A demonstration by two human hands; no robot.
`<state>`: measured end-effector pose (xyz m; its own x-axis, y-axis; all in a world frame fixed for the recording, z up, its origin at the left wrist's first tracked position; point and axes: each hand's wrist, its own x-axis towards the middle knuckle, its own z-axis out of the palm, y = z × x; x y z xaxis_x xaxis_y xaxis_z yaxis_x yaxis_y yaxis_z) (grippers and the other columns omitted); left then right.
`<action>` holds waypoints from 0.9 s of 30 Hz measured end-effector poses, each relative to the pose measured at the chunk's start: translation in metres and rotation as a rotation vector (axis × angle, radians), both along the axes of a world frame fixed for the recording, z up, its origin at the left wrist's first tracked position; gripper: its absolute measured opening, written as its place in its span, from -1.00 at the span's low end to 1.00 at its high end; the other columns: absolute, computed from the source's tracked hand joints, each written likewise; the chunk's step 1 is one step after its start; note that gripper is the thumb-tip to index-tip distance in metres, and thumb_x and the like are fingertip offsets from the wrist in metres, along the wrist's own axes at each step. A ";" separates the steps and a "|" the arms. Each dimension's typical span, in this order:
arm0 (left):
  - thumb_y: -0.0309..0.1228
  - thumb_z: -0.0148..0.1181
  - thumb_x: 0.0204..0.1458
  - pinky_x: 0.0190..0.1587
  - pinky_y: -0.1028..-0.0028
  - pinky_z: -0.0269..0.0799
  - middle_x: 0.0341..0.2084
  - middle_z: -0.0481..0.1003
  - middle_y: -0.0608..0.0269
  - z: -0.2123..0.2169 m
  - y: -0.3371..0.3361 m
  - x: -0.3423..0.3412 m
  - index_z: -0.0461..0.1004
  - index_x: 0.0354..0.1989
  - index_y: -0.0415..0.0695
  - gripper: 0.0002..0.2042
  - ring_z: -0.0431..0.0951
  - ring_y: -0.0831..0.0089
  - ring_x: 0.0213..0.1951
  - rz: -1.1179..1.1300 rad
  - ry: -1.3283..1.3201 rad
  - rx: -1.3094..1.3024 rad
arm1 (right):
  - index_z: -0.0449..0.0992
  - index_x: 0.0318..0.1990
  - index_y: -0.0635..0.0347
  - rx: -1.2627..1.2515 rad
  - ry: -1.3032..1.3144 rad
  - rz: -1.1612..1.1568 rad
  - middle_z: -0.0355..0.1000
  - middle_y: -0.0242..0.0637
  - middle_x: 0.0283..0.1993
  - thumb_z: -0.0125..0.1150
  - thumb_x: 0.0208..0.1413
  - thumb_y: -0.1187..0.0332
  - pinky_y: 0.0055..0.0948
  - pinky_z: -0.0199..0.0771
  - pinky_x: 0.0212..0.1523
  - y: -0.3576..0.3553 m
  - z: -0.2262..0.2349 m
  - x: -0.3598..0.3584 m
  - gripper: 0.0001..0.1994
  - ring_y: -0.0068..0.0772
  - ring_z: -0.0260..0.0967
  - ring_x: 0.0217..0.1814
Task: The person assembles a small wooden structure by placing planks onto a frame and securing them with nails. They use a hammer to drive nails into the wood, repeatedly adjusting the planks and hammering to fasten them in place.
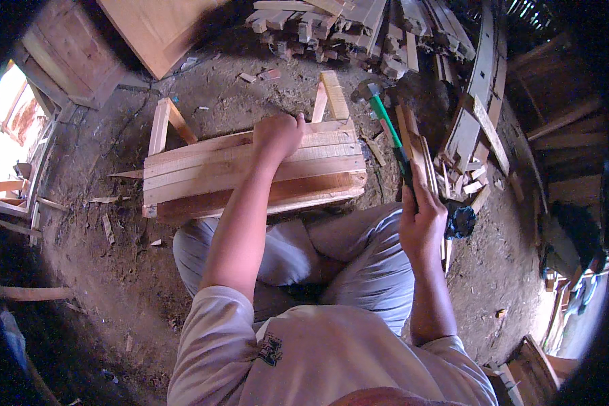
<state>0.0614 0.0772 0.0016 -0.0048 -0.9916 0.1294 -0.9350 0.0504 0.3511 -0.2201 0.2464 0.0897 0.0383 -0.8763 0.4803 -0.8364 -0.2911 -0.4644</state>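
Note:
A small slatted wooden bench (210,162) lies on its side across the ground before my crossed legs, its angled legs (333,95) pointing away from me. My left hand (279,137) is closed over the far edge of its slats; the fingertips are hidden, so I cannot see whether something small is pinched there. Off the bench's right end, my right hand (423,220) grips a hammer (388,122) with a green and dark handle. The hammer's metal head points away from me, raised apart from the bench.
Stacked wood offcuts (318,30) fill the far side. More strips and scraps (474,176) lie at the right, near a black plastic bag (461,222). A large wooden panel (159,34) leans at the far left. Wood chips dot the dirt floor (88,264).

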 end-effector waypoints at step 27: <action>-0.11 -0.04 0.29 -0.23 -0.03 0.59 -0.51 0.61 -0.11 -0.013 -0.007 -0.003 0.64 -0.51 -0.17 -0.52 0.66 -0.11 -0.44 -0.015 0.007 -0.116 | 0.39 0.37 0.14 0.033 0.098 0.023 0.57 0.13 -0.21 0.13 0.27 0.53 -0.10 0.57 -0.26 -0.005 0.022 0.003 -0.51 0.08 0.60 -0.30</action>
<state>0.0585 0.0701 -0.0116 -0.0183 -0.9698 0.2432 -0.9314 0.1050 0.3486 -0.2173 0.2413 0.1117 0.1042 -0.8898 0.4444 -0.8712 -0.2971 -0.3907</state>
